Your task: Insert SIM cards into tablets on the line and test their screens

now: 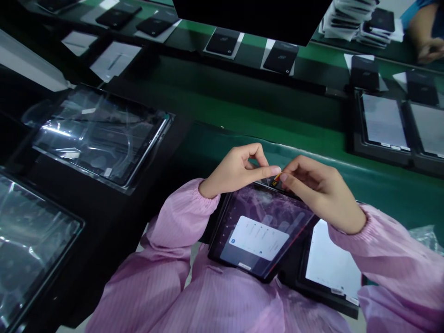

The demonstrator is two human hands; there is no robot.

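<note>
Both my hands meet above the far edge of a tablet (239,210). A small black card (275,182) with yellow and red marks, like a memory card, sits between their fingertips. My left hand (239,171) is closed in a pinch, thumb stretched toward the card's top. From the other side my right hand (314,189) pinches it with thumb and forefinger; its remaining fingers are curled. The tablet leans tilted against my lap, its screen lit with a white pop-up box. Beside it, under my right forearm, lies a second tablet (331,259) with a white screen.
Film-wrapped tablets (100,134) lie on black trays at left. More lit tablets (383,121) stand at right. Black devices on white sheets (280,58) line the green bench behind, under a dark panel (253,18). A stack (347,21) and another person's hand (430,50) are at back right.
</note>
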